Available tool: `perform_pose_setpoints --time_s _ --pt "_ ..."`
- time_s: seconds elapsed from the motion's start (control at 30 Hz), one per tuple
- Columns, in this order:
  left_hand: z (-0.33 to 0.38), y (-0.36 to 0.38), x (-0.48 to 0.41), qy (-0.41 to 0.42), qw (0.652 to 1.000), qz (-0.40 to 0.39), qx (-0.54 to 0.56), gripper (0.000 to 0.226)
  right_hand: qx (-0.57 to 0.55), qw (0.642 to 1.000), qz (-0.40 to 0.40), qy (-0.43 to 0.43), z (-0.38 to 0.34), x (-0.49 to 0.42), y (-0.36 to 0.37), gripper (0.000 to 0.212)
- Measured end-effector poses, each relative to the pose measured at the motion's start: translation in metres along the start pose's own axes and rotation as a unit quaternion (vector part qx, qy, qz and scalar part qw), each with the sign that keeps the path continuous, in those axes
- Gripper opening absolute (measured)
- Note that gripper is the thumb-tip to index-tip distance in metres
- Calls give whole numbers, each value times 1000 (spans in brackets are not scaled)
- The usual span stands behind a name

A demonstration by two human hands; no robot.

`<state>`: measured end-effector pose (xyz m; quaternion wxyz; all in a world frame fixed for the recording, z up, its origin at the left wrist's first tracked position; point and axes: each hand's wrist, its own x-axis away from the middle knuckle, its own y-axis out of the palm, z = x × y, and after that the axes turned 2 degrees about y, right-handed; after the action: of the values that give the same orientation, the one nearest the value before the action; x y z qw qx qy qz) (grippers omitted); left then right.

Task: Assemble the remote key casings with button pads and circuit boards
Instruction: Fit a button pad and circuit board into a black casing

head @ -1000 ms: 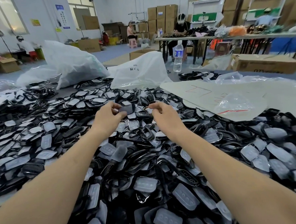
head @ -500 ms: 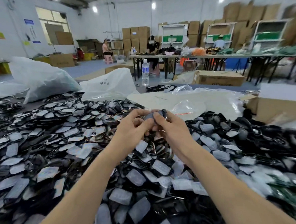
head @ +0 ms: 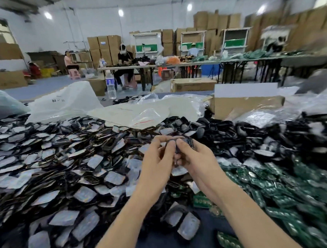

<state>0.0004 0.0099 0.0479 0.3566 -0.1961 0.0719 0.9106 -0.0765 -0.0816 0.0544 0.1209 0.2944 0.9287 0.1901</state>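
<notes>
Both of my hands meet at the middle of the view, above the heap. My left hand [head: 157,162] and my right hand [head: 195,160] pinch one black key casing [head: 184,141] with a grey button pad pressed into it; my fingers hide most of it. Below and to the left spreads a big heap of black casings and grey button pads [head: 66,167]. A pile of green circuit boards [head: 295,192] lies at the lower right. Two filled casings [head: 181,221] rest on the dark table near my forearms.
Clear plastic bags [head: 66,102] and a plastic sheet [head: 150,109] lie behind the heap. A cardboard box [head: 247,104] stands at the back right and a water bottle [head: 110,85] at the back. People sit at far tables among stacked cartons.
My hands came together from the heap, each bringing a part, and lifted the casing and pad. My view swung right, bringing the green circuit boards into sight.
</notes>
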Motion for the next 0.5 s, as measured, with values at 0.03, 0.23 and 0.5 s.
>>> perform_pose_setpoints --time_s 0.03,0.23,0.5 --pt "-3 9 1 3 1000 -7 -4 10 -3 1000 5 -7 0 4 -11 18" --pt "-19 37 1 0 999 -31 -14 24 6 999 36 -19 2 10 -53 17" --pt "-36 39 0 26 998 -33 -47 25 15 999 26 -30 15 5 -62 18"
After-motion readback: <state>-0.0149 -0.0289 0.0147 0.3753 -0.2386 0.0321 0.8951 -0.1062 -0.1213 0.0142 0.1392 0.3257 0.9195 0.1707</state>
